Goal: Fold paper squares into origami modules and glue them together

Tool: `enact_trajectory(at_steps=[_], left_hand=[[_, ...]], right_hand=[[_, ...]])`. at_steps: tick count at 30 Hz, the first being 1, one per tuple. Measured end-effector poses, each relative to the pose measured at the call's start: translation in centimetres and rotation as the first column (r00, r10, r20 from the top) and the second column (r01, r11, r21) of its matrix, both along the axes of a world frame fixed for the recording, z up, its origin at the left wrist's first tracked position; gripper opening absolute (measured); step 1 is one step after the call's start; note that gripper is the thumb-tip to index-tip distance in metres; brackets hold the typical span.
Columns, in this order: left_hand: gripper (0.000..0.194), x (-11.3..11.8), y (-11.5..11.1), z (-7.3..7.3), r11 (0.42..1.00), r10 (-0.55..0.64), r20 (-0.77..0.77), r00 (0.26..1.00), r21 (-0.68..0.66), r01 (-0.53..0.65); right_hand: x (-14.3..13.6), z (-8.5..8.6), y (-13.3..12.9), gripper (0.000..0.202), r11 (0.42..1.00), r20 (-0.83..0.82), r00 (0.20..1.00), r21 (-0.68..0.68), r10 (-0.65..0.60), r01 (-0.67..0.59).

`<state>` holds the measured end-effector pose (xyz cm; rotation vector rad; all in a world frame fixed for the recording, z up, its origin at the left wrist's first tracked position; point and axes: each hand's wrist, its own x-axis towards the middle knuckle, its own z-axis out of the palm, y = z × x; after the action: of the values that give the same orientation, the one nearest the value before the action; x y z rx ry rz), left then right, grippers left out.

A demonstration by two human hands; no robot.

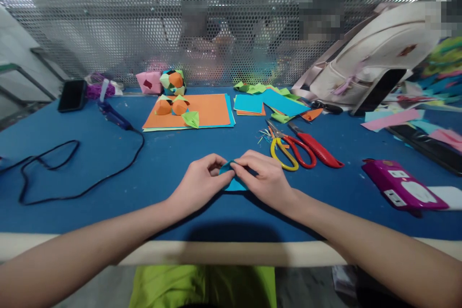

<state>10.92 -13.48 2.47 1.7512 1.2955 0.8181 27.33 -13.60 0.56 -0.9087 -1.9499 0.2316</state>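
A small piece of blue paper (pixel 235 185) is between my two hands, low over the front middle of the table. My left hand (pixel 202 179) pinches its left side with thumb and fingers. On the other side my right hand (pixel 265 175) grips the upper right part, the thumb and forefinger pressed together near the top edge. The paper curls up at the top, and a flat part shows below the fingers. Its far side is hidden by my hands. Just beyond my right hand lie scissors (pixel 293 156) with one yellow and one red handle.
A red-handled cutter (pixel 319 149) lies beside the scissors. Folded paper pieces (pixel 172 105) rest on orange sheets (pixel 212 110). Blue squares (pixel 249 103) lie further right. A corded glue gun (pixel 113 114), phone (pixel 72 96), purple pouch (pixel 404 186) and backpack (pixel 375 53) surround the work area.
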Motion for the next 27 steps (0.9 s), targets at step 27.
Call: enact_trajectory(at_steps=[27], left_hand=[[0.019,0.09,0.51,-0.42,0.997,0.075,0.098,0.992,0.015,-0.077]], right_hand=[[0.3,-0.57,0.43,0.019,0.991,0.213,0.975,-0.104,-0.061,0.084]])
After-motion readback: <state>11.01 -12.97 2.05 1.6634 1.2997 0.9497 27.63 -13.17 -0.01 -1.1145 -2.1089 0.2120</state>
